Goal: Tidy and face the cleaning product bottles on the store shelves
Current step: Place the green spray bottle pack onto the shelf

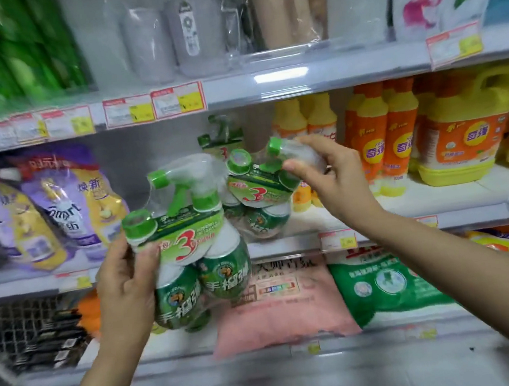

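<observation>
My left hand point(126, 282) grips a shrink-wrapped multipack of green spray bottles point(189, 249) with a red "3" on its label, held in the air in front of the middle shelf point(285, 246). My right hand point(328, 177) grips the spray head of a second, tilted multipack point(259, 192) that rests on the middle shelf. A third green pack point(222, 139) stands behind it, partly hidden.
Orange and yellow detergent bottles point(388, 144) and a large jug point(464, 135) fill the middle shelf to the right, purple refill pouches point(44, 212) to the left. Pink point(280, 311) and green bags point(383, 286) lie on the bottom shelf. Price tags line the shelf edges.
</observation>
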Demonstrator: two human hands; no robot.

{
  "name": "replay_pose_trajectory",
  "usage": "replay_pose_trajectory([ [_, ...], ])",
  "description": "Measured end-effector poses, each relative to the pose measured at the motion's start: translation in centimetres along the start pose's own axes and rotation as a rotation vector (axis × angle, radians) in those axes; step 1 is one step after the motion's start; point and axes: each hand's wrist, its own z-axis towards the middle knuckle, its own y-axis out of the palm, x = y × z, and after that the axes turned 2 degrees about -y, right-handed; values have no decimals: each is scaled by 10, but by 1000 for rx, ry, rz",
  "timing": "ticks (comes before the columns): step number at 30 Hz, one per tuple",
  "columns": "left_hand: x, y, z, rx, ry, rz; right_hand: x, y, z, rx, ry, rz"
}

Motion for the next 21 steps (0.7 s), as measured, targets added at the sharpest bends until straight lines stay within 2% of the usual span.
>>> replay_pose_trajectory([
  [5,-17,-14,24,31,1,-17,11,48,31,38,-19,-120],
  [12,-38,-21,49,22,29,29,47,88,67,-49,33,-320],
  [21,-56,-21,61,14,-2,-10,93,137,105,-99,264,-290],
])
